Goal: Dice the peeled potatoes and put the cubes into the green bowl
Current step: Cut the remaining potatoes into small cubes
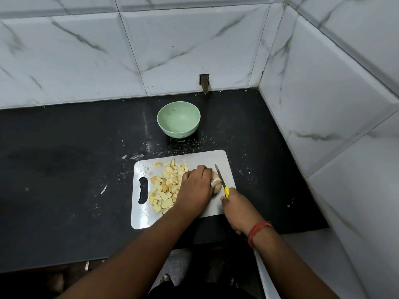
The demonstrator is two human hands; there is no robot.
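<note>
A pale grey cutting board (207,157) lies on the black counter. On its left half sits a heap of several yellow potato cubes (165,186). My left hand (196,188) grips a peeled potato (217,186) at the board's middle, covering most of it. My right hand (236,209) holds a knife (219,174) by its yellow handle, blade set against the potato's right side. The green bowl (178,121) stands beyond the board and holds nothing.
The black counter (75,169) stretches left, with white crumbs scattered around the board and bowl. Marble-tiled walls close the back and the right side. The counter's front edge runs just under my forearms. A red thread band circles my right wrist (258,230).
</note>
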